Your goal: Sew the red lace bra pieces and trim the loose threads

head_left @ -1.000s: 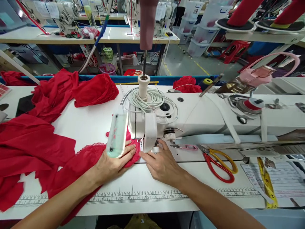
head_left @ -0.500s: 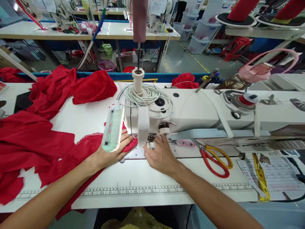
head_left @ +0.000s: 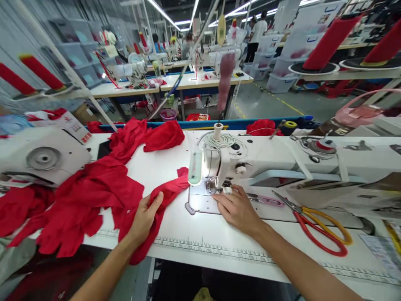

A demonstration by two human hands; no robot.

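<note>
My left hand (head_left: 146, 216) grips a piece of red fabric (head_left: 166, 194), thumb on top, left of the sewing machine (head_left: 216, 156). That piece runs from below my wrist up to the machine's lit needle end, apart from the presser foot (head_left: 211, 184). At the needle plate (head_left: 200, 200), my right hand (head_left: 236, 209) has its fingers bent and drawn together just right of the foot. Whatever those fingertips may hold is too small to make out. A pale green plastic guard (head_left: 195, 167) hangs at the front of the machine head.
More red fabric (head_left: 94, 196) spreads over the table's left side, with a bundle (head_left: 164, 136) behind. Scissors (head_left: 322, 225) with red and orange handles and pink-handled snips (head_left: 266, 200) lie right of my hand. A second machine (head_left: 44, 154) stands far left. A printed ruler (head_left: 225, 251) lines the front edge.
My left hand has drawn the red fabric leftward, away from the presser foot. My right hand stays beside the foot. The view has tilted up and swung left.
</note>
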